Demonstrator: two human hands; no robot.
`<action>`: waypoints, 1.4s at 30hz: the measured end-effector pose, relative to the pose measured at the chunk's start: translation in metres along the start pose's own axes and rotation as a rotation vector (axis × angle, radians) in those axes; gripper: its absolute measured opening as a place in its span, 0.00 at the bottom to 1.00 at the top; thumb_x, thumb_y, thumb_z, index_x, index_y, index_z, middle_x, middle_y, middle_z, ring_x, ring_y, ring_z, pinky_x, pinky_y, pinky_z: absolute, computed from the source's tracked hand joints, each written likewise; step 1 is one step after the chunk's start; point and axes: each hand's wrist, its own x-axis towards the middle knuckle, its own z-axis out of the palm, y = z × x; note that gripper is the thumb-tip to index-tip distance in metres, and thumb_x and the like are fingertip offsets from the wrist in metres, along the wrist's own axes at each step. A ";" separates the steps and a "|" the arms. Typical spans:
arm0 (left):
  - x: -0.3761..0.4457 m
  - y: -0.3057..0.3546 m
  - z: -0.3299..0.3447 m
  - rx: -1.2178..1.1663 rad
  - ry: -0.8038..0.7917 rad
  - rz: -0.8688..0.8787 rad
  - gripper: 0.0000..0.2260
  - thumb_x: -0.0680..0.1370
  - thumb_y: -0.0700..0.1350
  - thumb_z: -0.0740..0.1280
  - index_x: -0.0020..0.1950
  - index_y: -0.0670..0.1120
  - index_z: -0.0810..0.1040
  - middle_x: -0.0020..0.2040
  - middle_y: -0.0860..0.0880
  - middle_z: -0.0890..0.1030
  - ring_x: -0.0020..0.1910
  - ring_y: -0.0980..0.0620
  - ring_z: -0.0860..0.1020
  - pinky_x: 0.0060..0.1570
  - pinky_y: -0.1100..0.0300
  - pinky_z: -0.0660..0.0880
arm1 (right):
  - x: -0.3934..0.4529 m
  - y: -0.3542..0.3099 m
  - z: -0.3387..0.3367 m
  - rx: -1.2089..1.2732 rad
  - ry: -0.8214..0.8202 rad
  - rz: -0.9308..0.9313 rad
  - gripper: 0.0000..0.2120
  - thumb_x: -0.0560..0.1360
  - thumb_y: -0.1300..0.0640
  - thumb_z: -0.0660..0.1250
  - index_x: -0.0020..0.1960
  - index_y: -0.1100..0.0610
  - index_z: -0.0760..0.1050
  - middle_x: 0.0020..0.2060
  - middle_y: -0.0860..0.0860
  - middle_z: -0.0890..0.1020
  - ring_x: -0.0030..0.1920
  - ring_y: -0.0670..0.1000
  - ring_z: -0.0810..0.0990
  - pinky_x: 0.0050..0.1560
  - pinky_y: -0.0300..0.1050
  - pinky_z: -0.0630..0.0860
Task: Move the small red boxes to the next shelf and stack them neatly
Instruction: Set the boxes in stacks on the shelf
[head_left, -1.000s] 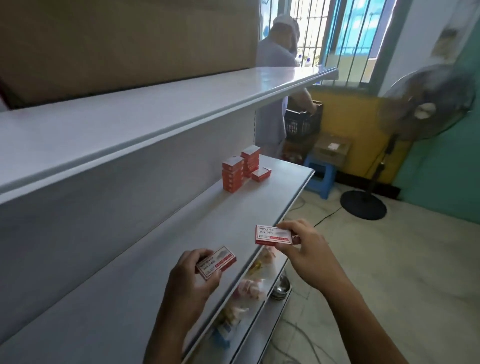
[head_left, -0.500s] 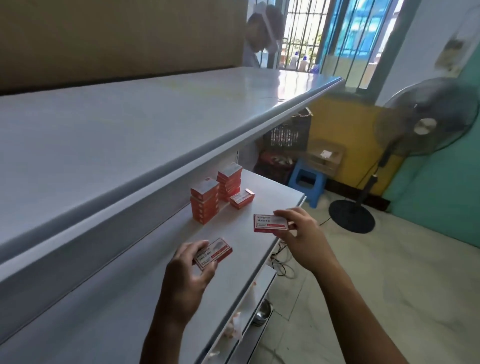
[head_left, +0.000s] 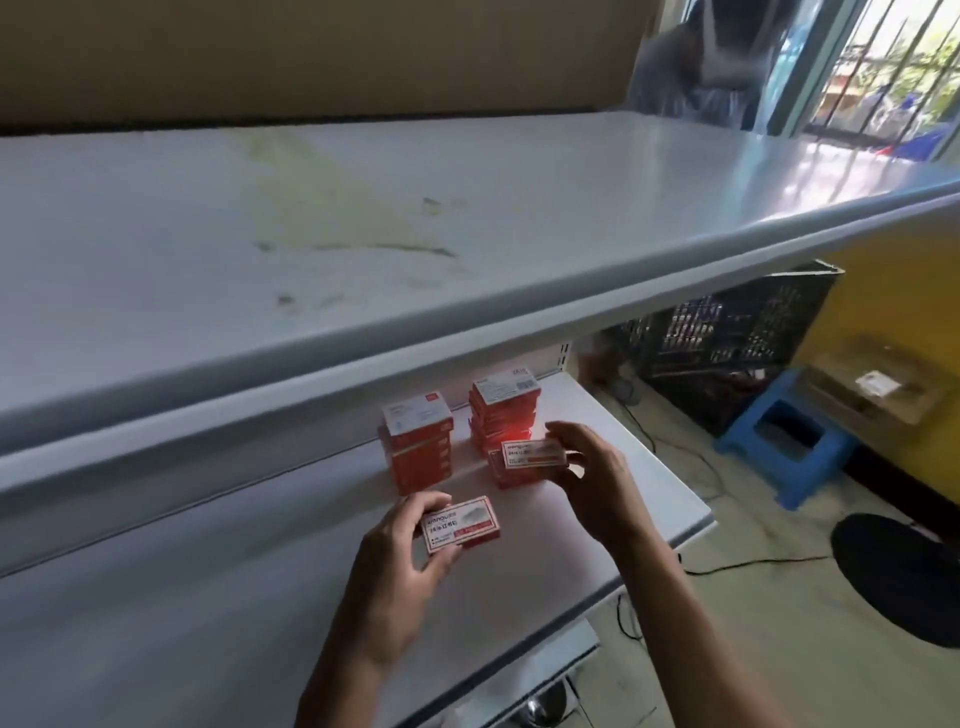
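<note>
Place: you are in what looks like a small shop or stockroom.
Shelving: white metal display shelves (head_left: 467, 218) in tiers.
Stock: 2 stacks of identical small red cardboard boxes (head_left: 418, 441).
Floor: black plastic crate (head_left: 737, 332), blue plastic stool (head_left: 779, 441).

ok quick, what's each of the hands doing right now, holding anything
Left hand: grips a small red box above the shelf.
Right hand: pinches another red box, just over the low pile by the stacks.
</note>
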 end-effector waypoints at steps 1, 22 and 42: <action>0.000 0.003 0.006 -0.006 0.017 -0.012 0.19 0.70 0.39 0.75 0.57 0.53 0.77 0.53 0.60 0.79 0.52 0.68 0.76 0.51 0.77 0.68 | 0.006 0.004 0.001 0.022 -0.013 0.000 0.22 0.69 0.65 0.73 0.61 0.55 0.76 0.53 0.48 0.81 0.48 0.45 0.82 0.52 0.45 0.80; 0.054 0.030 0.084 0.158 0.261 0.039 0.20 0.72 0.39 0.72 0.64 0.48 0.75 0.59 0.52 0.77 0.60 0.58 0.73 0.64 0.66 0.68 | 0.017 0.037 -0.014 0.162 -0.188 -0.034 0.25 0.70 0.53 0.73 0.66 0.48 0.71 0.59 0.42 0.76 0.56 0.42 0.76 0.57 0.40 0.74; 0.046 0.029 0.095 0.084 0.335 -0.039 0.25 0.73 0.43 0.72 0.69 0.47 0.69 0.66 0.52 0.73 0.66 0.58 0.69 0.68 0.64 0.64 | 0.001 0.058 -0.017 -0.436 -0.427 -0.104 0.39 0.68 0.32 0.42 0.73 0.47 0.60 0.75 0.45 0.59 0.76 0.49 0.53 0.74 0.49 0.43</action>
